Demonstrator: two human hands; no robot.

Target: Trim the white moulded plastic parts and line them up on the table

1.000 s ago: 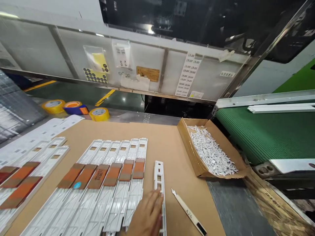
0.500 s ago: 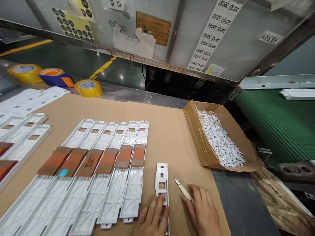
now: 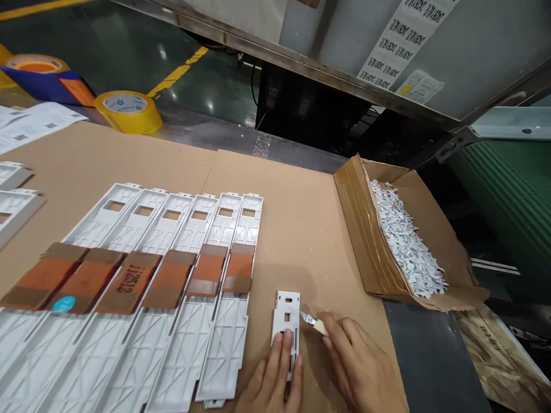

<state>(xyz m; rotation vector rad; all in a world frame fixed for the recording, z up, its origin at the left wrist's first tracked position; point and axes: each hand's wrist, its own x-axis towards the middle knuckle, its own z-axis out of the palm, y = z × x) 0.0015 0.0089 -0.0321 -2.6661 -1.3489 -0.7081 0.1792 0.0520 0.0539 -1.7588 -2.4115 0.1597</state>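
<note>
A white plastic part (image 3: 286,304) with square cutouts lies on the cardboard near the bottom middle. My left hand (image 3: 278,373) rests on its lower half, fingers laid flat along it. Beside the part's right edge, my right hand (image 3: 357,367) grips a craft knife (image 3: 317,326) with a pale handle. The blade points up and left, very close to the part's edge; whether it touches I cannot tell. Left of my hands lies a row of several long white ribbed panels (image 3: 224,338), with brownish-orange blocks (image 3: 239,269) across their middles.
At right, a cardboard box (image 3: 361,229) holds many small white plastic pieces (image 3: 408,246). Rolls of yellow tape (image 3: 129,112) and printed sheets (image 3: 38,123) lie at the far left. A green conveyor belt (image 3: 508,189) runs beyond the box, below a grey metal panel (image 3: 340,34).
My right hand has closed more firmly round the knife and brought its blade leftward to the part's edge. My left hand stays on the part. The view has shifted lower and closer.
</note>
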